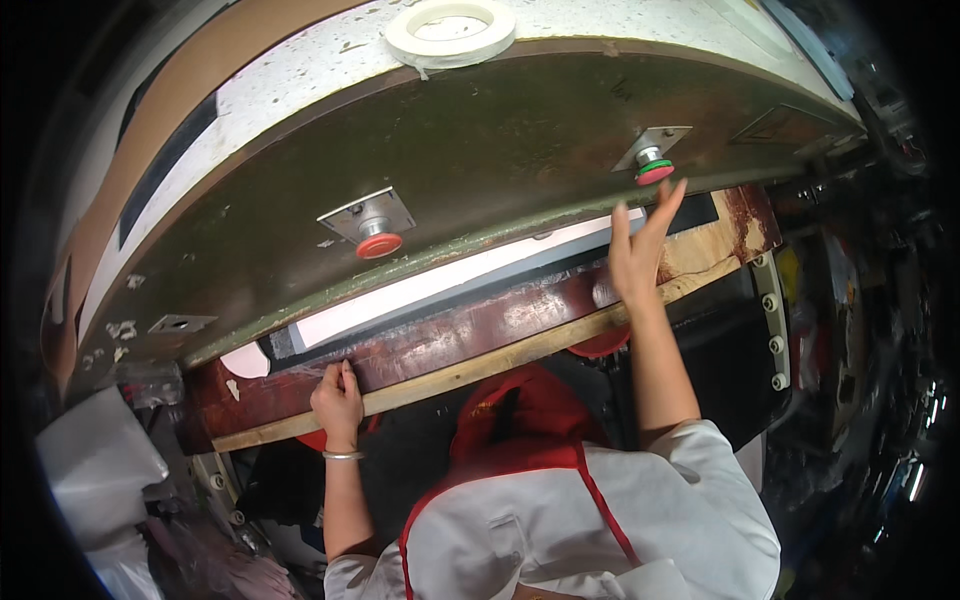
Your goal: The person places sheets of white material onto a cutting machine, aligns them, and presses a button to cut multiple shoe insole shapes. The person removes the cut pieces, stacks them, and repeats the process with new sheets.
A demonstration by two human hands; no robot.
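Observation:
A large dark green machine [500,140] spans the far side, with a red push button [378,240] on its left and a red-and-green push button [654,168] on its right. Just below the right button, my right hand [640,258] is raised with its fingers apart; whether a fingertip touches the button cannot be made out. My left hand [338,402] is closed at the front edge of a dark red board [450,335] with a pale wooden rim. On that board, partly under the machine, lies a long white strip [430,292] beside a grey one [520,262].
A roll of white tape [450,32] lies on the speckled machine top, near long brown strips [165,150]. Clear plastic bags [100,460] are at the left. Pale rails with rollers [772,320] flank the board. A red-trimmed apron [520,420] hangs in front of me.

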